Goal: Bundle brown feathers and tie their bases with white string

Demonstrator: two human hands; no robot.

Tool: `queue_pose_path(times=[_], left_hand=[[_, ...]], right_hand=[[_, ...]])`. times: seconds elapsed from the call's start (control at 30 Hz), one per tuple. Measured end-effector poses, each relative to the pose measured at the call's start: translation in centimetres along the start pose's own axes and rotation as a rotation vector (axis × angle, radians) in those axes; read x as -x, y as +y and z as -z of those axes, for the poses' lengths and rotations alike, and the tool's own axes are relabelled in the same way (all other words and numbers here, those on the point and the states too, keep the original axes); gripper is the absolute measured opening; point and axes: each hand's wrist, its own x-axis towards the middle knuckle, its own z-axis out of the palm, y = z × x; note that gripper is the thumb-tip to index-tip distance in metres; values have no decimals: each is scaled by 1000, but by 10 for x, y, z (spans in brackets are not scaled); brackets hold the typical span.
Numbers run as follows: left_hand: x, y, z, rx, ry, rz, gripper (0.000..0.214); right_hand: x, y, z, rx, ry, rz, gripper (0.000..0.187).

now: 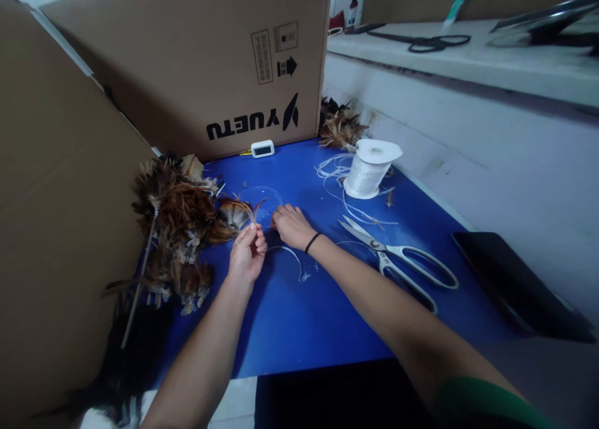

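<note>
Left grip (pixel 247 253) pinches closed on slim reddish-brown feathers (pixel 254 215), tips splayed; how the right grip (pixel 294 227) stands I cannot tell.

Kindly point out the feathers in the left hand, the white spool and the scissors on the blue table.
Held feathers (pixel 254 216): head view, their visible lower part.
White spool (pixel 368 175): head view, its wound middle.
Scissors (pixel 380 247): head view, near the pivot.

Head-worn view, forward and down

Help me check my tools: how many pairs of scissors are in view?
2: silver scissors on the blue table, black scissors on the white ledge. Others may be hidden.
</note>
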Motion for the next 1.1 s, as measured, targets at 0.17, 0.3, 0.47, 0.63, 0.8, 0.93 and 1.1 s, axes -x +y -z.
queue_pose_path(times=[0.17,0.3,0.47,0.63,0.8,0.93,1.1], left_hand=[[2,-1,-1,17,-63,73,9],[6,-2,-5,-7,-95,163,9],[9,-4,-6,-116,-128,204,12],[8,-6,-3,-190,-210,199,15],[8,-7,-2,-317,-222,165,17],[11,-7,-4,-413,-225,145,19],[12,-8,-5,-465,-231,125,20]], right_hand=[[15,4,15,-549,37,-90,8],[34,2,27,-914,85,-95,7],[45,-2,32,-857,140,-71,14],[44,-6,38,-943,65,-170,12],[45,-6,43,-974,59,-200,10],[46,-4,42,-971,59,-183,8],[46,-4,41,-1041,48,-223,12]])
